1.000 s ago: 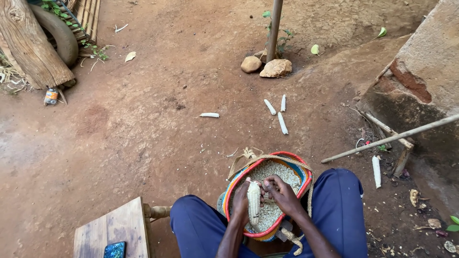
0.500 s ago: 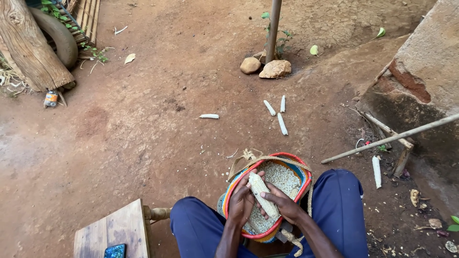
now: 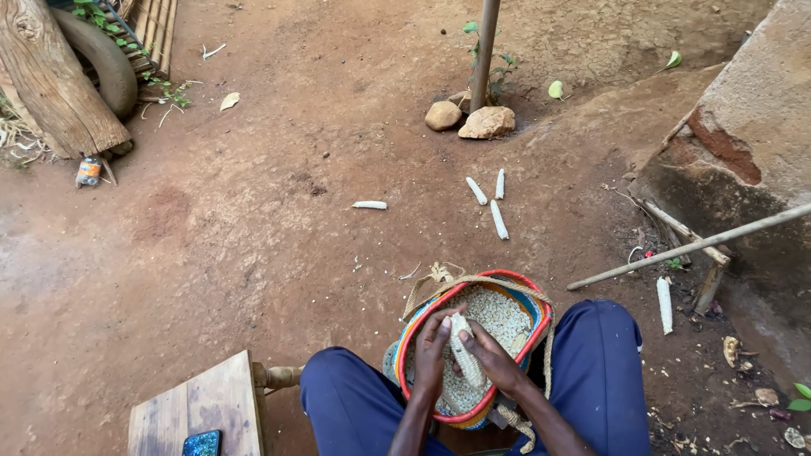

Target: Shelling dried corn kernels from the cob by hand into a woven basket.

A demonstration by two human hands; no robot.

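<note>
Both hands grip one maize cob (image 3: 466,361) over the basket (image 3: 541,317) held between the knees: left hand (image 3: 432,353) wrapped round its side, right hand (image 3: 497,365) pinching it from the other. A second ago the cob stood upright; now it leans left, its tip higher, so it has been turned to fresh rows. Loose kernels (image 3: 498,312) fill the basket. Bare cobs (image 3: 498,219) lie beyond it.

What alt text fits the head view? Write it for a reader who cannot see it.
Both hands, left hand and right hand, grip a pale maize cob above a woven basket of kernels between blue-trousered knees. Bare cobs lie on the red dirt ahead.
</note>
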